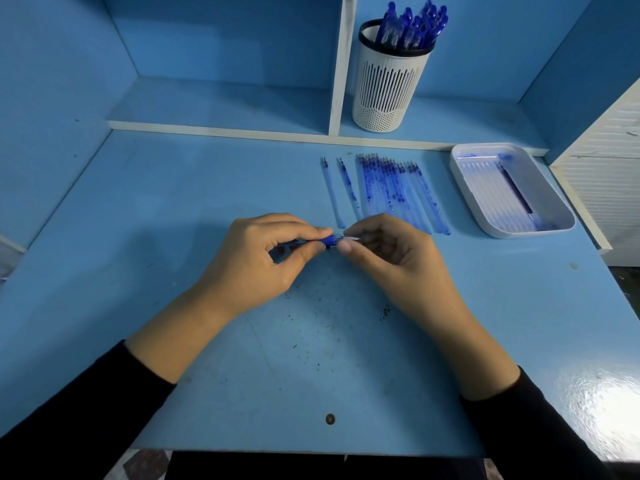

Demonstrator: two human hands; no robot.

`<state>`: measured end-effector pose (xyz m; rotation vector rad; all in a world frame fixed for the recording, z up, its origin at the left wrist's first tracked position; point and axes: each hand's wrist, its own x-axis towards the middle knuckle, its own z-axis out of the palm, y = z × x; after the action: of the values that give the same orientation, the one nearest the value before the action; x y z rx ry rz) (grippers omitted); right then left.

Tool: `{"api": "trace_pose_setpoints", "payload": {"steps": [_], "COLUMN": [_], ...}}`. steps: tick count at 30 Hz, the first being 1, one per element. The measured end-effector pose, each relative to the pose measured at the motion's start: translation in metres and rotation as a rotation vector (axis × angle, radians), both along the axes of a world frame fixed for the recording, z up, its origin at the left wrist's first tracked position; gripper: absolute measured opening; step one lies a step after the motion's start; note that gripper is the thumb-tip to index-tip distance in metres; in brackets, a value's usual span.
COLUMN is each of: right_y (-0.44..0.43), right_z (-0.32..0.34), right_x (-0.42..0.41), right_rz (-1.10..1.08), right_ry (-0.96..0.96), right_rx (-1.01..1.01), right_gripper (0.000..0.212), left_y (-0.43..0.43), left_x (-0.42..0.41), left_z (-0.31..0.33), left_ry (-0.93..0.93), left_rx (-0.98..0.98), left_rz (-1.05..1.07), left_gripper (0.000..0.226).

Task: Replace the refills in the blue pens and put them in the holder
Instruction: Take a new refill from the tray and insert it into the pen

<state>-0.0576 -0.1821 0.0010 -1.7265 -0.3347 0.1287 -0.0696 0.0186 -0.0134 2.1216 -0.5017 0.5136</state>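
A blue pen (328,241) lies level between both hands above the middle of the desk. My left hand (263,258) grips its barrel, most of which is hidden in the fist. My right hand (391,251) pinches the tip end with thumb and fingers. Behind the hands, several used refills (398,188) lie in a row on the desk, with two more refills (341,190) set apart to their left. A white slotted holder (384,88) on the back shelf is full of several blue pens (412,26).
A white tray (485,216) stained with blue ink stands at the right, with one dark refill (516,190) in it. A white divider (341,64) splits the shelf. Blue walls close the left and right sides. Dark specks dot the desk near me.
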Motion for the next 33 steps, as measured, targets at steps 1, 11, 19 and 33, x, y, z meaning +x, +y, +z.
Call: {"api": "trace_pose_setpoints", "payload": {"steps": [1,11,19,33], "right_y": [0.001,0.0,-0.017,-0.021], "right_z": [0.0,0.0,0.003,-0.006], "right_x": [0.0,0.0,0.005,0.009], "right_rz": [-0.003,-0.011,-0.141,-0.142], "right_ry": [-0.011,-0.028,0.098,-0.232], "right_rx": [-0.02,0.022,0.159,-0.427], "right_gripper": [0.014,0.004,0.013,0.009], "left_y": [0.0,0.001,0.005,0.003], "left_x": [0.0,0.001,0.005,0.008], "left_z": [0.0,-0.001,-0.003,-0.006], "left_ry": [-0.001,-0.014,-0.001,0.02], "left_rx": [0.005,0.012,0.01,0.003], "left_rz": [-0.001,0.0,0.041,0.064], "left_gripper": [0.015,0.015,0.014,0.014]}}
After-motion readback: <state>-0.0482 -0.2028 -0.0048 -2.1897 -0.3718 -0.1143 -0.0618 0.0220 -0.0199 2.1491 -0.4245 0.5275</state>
